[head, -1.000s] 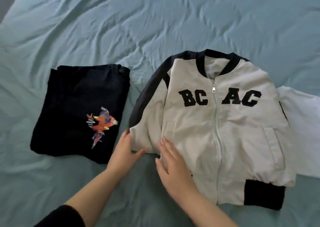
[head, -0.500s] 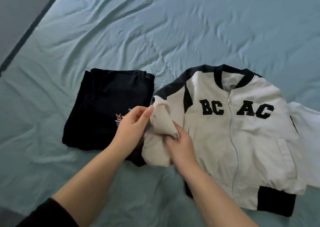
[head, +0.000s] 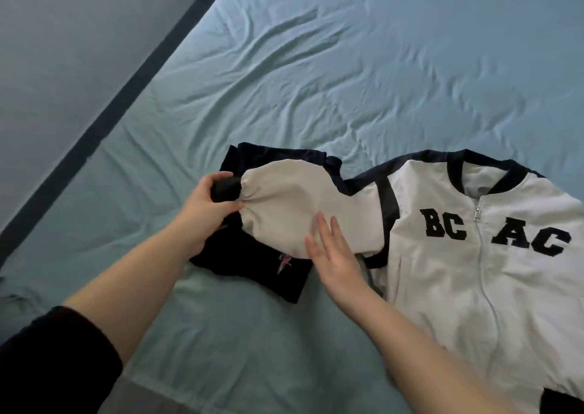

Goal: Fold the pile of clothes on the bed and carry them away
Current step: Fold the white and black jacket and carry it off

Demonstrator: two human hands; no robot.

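While the left hand point(head: 203, 212) clasps the cuff point(head: 226, 187), the sleeve point(head: 294, 205) runs from it toward 3 o'clock, across the folded top point(head: 252, 268), to the jacket point(head: 458, 287) lying on the bed point(head: 316, 65). The right hand point(head: 338, 265), fingers straight, rests flat mid-sleeve, nearer the body. The jacket's collar point(head: 456, 176) points to 12, zip point(head: 481, 255) running 12 to 6.

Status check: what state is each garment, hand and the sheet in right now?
Jacket: zipped, flat, front up, unfolded.
Sleeve: stretched out across the black top.
Black top: folded, partly under sleeve.
Left hand: grips the sleeve cuff.
Right hand: open, flat on sleeve.
Sheet: wrinkled.
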